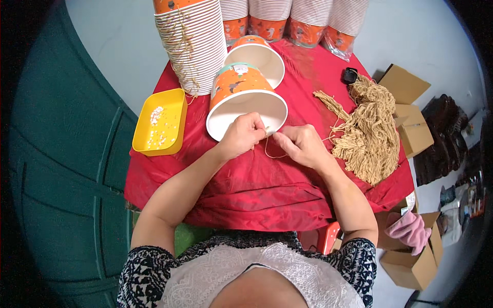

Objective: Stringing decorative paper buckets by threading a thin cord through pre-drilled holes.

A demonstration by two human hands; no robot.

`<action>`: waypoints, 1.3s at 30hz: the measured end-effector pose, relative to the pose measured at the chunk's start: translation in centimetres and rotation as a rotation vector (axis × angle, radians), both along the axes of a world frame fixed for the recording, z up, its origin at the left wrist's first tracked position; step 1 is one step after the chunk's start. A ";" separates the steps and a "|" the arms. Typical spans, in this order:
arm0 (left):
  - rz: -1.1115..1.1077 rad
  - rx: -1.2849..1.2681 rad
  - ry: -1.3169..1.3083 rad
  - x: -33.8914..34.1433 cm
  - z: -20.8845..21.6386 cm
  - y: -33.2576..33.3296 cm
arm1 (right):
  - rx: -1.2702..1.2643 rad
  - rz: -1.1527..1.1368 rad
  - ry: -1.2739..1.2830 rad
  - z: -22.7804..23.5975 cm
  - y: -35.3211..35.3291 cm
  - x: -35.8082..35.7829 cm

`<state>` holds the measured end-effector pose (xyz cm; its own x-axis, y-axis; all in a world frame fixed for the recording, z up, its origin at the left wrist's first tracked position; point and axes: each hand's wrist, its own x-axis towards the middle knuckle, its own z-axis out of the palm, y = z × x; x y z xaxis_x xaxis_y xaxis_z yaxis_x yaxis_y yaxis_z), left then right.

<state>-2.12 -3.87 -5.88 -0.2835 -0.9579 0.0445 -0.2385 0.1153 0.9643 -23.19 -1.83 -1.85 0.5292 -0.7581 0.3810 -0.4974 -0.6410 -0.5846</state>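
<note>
Orange printed paper bucket with a white rim [244, 92] lies on its side on the red cloth-covered table [277, 174], mouth towards the person, and both hands are busy at its lower rim. Left hand [242, 135] has thumb and fingers pinched together right there, apparently on a thin tan cord [276, 157]; right hand [304, 146] has its thumb pressed to the forefinger on that same cord, which droops in a small loop between them. What sits at the very fingertips is too small to tell. Progress? Cords dangle down the tall nested stack of white-rimmed buckets [190, 49], so those look done; this one seems midway, its knot unconfirmed. Now the count: one bucket in work, one matching bucket [261, 55] behind it with no cord visible, four wrapped stacks [269, 15] at the back, seemingly waiting, one yellow plastic tray [172, 115] of pale bits, one heap of tan yarn [367, 138], its strands beyond counting.
</note>
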 end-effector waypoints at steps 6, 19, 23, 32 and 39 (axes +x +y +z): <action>-0.042 0.030 0.068 -0.2 0.1 -0.1 | -0.124 -0.088 -0.086 -2.5 -0.4 1.1; -0.072 0.033 0.069 0.0 0.2 -0.1 | -0.092 -0.171 0.060 -3.8 -1.3 2.2; -0.045 0.057 0.112 0.0 0.2 -0.1 | -0.039 -0.172 0.026 -3.7 -0.9 2.1; -0.058 0.031 0.117 0.2 -0.4 -0.5 | -0.056 -0.023 -0.029 -2.6 -0.1 2.1; -0.073 0.047 0.144 0.2 -0.4 -0.4 | 0.448 0.213 0.076 0.1 -0.6 -0.6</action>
